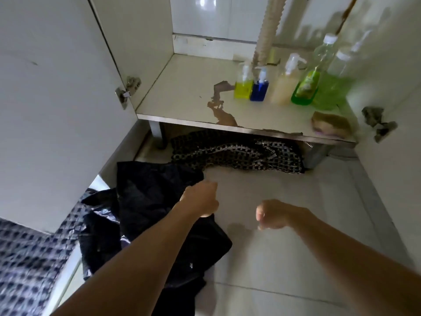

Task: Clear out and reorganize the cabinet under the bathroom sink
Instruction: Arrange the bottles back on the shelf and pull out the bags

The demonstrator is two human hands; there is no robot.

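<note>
The open cabinet floor holds a row of bottles on its right: a yellow pump bottle, a blue pump bottle, a beige pump bottle, a green bottle and a clear bottle with green liquid. A brownish sponge lies at the front right edge. My left hand grips the edge of a black plastic bag on the floor tiles. My right hand hovers over the tiles, fingers curled in, with nothing seen in it.
The left cabinet door stands open beside the bag. A corrugated drain hose comes down behind the bottles. A black checkered mat lies under the cabinet, another patterned cloth at lower left. The right door stands open.
</note>
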